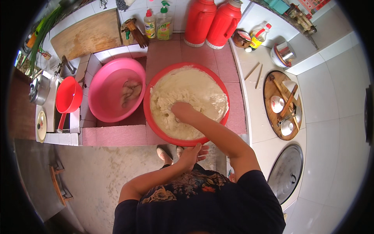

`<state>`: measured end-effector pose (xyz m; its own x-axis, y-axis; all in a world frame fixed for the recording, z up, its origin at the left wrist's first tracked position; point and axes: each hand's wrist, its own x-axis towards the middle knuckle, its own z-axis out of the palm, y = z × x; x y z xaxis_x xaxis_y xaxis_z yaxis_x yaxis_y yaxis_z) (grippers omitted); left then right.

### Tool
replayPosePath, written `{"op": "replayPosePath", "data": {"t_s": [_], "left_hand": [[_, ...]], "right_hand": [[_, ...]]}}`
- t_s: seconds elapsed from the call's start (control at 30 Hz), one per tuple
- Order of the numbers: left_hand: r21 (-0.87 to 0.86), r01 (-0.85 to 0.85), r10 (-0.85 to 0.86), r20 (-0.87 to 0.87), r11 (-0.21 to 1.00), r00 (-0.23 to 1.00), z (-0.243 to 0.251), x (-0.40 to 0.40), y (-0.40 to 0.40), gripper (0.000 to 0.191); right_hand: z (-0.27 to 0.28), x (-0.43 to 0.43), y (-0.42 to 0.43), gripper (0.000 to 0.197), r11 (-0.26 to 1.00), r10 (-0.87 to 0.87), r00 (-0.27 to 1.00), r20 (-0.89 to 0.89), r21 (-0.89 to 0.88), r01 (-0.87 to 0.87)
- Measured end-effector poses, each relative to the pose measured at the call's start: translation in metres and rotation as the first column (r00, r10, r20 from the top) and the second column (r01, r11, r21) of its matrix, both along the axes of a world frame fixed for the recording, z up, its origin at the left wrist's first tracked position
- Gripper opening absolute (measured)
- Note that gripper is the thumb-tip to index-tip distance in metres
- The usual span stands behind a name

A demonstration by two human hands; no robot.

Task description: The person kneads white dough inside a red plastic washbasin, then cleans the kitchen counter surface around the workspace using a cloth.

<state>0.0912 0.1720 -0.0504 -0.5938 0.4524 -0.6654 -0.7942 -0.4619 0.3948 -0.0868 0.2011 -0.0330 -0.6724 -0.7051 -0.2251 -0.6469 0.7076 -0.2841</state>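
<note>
A large red plastic basin (187, 143) stands on the pink tiled counter, holding a mass of wet, pale dough (190, 84). Into the left middle of that dough my right hand (181, 111) is pushed; its fingers are sunk out of sight, so what they grip cannot be seen. My left hand (194, 155) is at the near rim of the basin, thumb up against it and the other fingers apart, holding nothing.
Left of the dough sits a pink basin (117, 117) with water and a cloth-like thing in it, then a red dipper (69, 95). Two red thermos flasks (200, 23) stand behind. A round wooden board (271, 117) with bowls and utensils and a metal lid (285, 175) lie right.
</note>
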Motion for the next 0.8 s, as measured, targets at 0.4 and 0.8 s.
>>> {"op": "replayPosePath", "data": {"t_s": [0.4, 0.8], "left_hand": [[-0.201, 0.259, -0.319, -0.39, 0.945, 0.864, 0.066, -0.026, -0.037, 0.026], [-0.556, -0.697, -0.401, -0.825, 0.453, 0.397, 0.027, -0.081, -0.113, 0.013]], "right_hand": [[0.013, -0.046, 0.14, 0.023, 0.999, 0.012, 0.994, -0.107, 0.046, -0.007], [-0.027, -0.053, 0.167, 0.033, 0.997, 0.009, 1.0, -0.026, -0.081, -0.011]]}}
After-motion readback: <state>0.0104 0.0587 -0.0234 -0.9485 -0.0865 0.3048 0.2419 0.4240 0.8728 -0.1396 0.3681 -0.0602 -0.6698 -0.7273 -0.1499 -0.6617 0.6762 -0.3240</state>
